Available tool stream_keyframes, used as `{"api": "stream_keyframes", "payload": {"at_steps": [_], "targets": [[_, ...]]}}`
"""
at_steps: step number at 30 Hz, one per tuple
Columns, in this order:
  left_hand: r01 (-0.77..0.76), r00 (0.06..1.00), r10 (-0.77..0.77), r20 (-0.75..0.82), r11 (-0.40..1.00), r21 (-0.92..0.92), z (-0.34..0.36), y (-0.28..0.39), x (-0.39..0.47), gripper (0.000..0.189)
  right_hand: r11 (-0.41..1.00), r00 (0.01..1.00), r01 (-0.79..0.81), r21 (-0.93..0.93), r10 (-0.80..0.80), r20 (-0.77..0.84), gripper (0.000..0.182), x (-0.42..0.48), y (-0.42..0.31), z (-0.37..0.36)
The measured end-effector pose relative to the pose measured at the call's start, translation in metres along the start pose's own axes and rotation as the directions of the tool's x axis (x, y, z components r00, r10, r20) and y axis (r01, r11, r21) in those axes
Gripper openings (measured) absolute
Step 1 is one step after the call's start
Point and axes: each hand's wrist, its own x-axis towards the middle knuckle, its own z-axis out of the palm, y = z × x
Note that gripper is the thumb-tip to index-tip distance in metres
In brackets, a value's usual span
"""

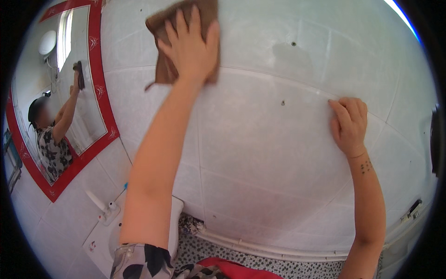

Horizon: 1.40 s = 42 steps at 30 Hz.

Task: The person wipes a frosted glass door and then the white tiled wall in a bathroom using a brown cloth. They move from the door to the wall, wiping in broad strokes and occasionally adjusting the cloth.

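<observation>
My left hand (pixel 190 48) lies flat with spread fingers on a brown cloth (pixel 160 33), pressing it against the white tiled wall (pixel 244 139) at the upper left. Lower on the right, my right hand (pixel 349 123) is loosely curled near a tile joint, its fingertips at or close to the wall; no object shows in it. Two small holes or plugs dot the wall between the hands. A darker patch shows on the tiles to the right of the cloth.
A mirror with a red frame (pixel 94 45) hangs at the left, reflecting a person with raised arms. Below it is a white sink (pixel 176 212) with a tap (pixel 108 211). Pale pipes (pixel 258 247) run along the wall's foot above the pebble-patterned floor (pixel 223 251). A dark object (pixel 435 143) stands at the right edge.
</observation>
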Motion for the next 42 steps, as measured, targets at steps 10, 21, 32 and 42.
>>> {"api": "stream_keyframes", "payload": {"at_steps": [10, 21, 32, 42], "targets": [[-0.140, 0.780, 0.206, 0.590, 0.978, -0.157, -0.101, 0.072, -0.283, 0.058, 1.000, 1.000, -0.007, -0.001, 0.007, 0.014, 0.035, 0.002, -0.001, -0.003], [-0.195, 0.767, 0.249, 0.591, 0.969, -0.155, -0.108, 0.030, -0.273, 0.056, 1.000, 1.000, -0.014, 0.025, 0.014, 0.010, 0.034, -0.002, 0.001, -0.001], [-0.011, 0.995, 0.006, 0.098, 0.999, 0.049, -0.020, -0.102, -0.028, 0.070, 1.000, 1.000, 0.005, 0.010, -0.005, 0.010, 0.032, -0.002, 0.002, 0.003], [0.085, 0.984, -0.093, 0.155, 0.995, 0.056, -0.036, -0.092, -0.085, 0.067, 0.999, 1.000, 0.004, -0.036, -0.004, 0.008, 0.031, -0.006, 0.003, 0.009]]}}
